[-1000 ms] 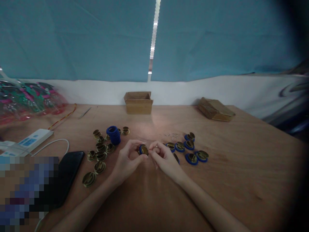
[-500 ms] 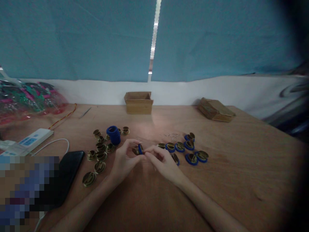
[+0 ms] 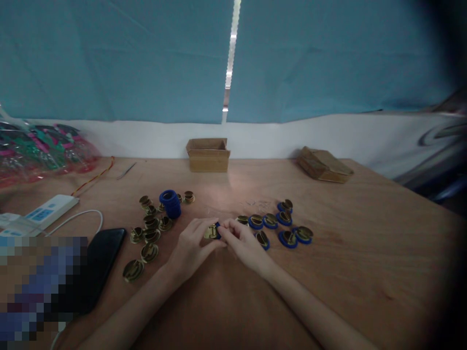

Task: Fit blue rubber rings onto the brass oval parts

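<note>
Between my hands is a round brass-coloured metal piece [image 3: 210, 232] with a blue ring [image 3: 218, 230] at its right side. My left hand [image 3: 191, 247] is closed around the metal piece, thumb below and fingers above. The fingertips of my right hand [image 3: 245, 247] pinch at the blue ring and hide part of it. Left of my hands stands a stack of blue rings [image 3: 172, 208], among several bare brass pieces [image 3: 149, 253]. Several brass pieces fitted with blue rings [image 3: 270, 221] lie to the right of my right hand.
A cardboard box [image 3: 209, 161] stands open at the back; another, flattened-looking cardboard box [image 3: 324, 165] lies back right. On the left are a black phone [image 3: 107, 257], a power strip [image 3: 54, 211] with a white cable, and plastic-wrapped goods [image 3: 47, 150]. Thin slivers [image 3: 257, 203] lie mid-table.
The brass piece has turned in my fingers so its brass face shows more. My right fingers have moved up over the blue ring, and my left fingers have lowered slightly.
</note>
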`<state>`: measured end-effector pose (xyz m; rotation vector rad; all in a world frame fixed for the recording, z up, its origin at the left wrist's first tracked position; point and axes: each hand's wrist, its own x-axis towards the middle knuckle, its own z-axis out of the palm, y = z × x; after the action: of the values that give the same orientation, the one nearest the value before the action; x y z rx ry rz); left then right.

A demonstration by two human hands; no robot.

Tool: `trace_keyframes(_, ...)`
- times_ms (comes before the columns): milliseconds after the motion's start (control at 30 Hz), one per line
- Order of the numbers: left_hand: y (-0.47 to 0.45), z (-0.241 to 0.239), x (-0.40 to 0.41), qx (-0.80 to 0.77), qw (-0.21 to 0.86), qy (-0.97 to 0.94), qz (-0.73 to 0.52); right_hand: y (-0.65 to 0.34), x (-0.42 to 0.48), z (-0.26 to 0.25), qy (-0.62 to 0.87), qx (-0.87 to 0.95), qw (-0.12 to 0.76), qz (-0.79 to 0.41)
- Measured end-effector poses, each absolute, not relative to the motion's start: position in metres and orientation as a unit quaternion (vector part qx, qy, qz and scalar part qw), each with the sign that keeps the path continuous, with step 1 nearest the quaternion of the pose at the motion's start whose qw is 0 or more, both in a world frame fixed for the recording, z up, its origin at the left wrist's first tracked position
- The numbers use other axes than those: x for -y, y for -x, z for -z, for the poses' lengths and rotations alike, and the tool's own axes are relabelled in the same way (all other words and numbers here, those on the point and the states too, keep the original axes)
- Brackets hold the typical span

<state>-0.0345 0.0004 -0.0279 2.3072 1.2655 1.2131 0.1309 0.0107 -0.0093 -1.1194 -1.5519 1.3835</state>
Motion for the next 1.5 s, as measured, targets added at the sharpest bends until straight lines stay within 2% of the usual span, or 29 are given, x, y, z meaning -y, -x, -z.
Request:
trace_keyframes(233,0.032,0.018,0.002,-0.452,0.194,-0.756,-0.432,-0.138,-0.012,0.007,0.374,0.493,0.359,-0.699)
trace_keyframes(367,0.03,0.013,0.003,-0.449,0.227,-0.748,-0.433,-0.137,-0.012,0.007,0.374,0.448,0.346,-0.735)
trace_keyframes(467,0.031,0.014,0.002,-0.456,0.22,-0.748,-0.429,-0.135,-0.01,0.005,0.434,0.527,0.359,-0.636)
trace_keyframes(567,0.033,0.019,0.001,-0.465,0.202,-0.759,-0.408,-0.136,-0.005,-0.001,0.487,0.669,0.385,-0.41)
trace_keyframes(633,0.033,0.022,0.001,-0.474,0.194,-0.771,-0.379,-0.137,-0.002,-0.003,0.494,0.73,0.362,-0.302)
trace_keyframes(700,0.033,0.025,0.001,-0.478,0.194,-0.78,-0.353,-0.138,0.001,-0.003,0.501,0.763,0.321,-0.253)
trace_keyframes(900,0.03,0.027,0.003,-0.479,0.204,-0.785,-0.335,-0.134,0.004,0.003,0.479,0.825,0.253,-0.158)
trace_keyframes(1100,0.029,0.027,0.002,-0.503,0.178,-0.787,-0.31,-0.137,0.002,0.002,0.497,0.834,0.223,-0.084)
trace_keyframes(1267,0.029,0.025,0.002,-0.508,0.181,-0.784,-0.307,-0.136,0.001,0.003,0.51,0.835,0.184,-0.099)
trace_keyframes(1500,0.03,0.026,0.002,-0.49,0.174,-0.795,-0.312,-0.148,-0.005,-0.004,0.49,0.846,0.181,-0.111)
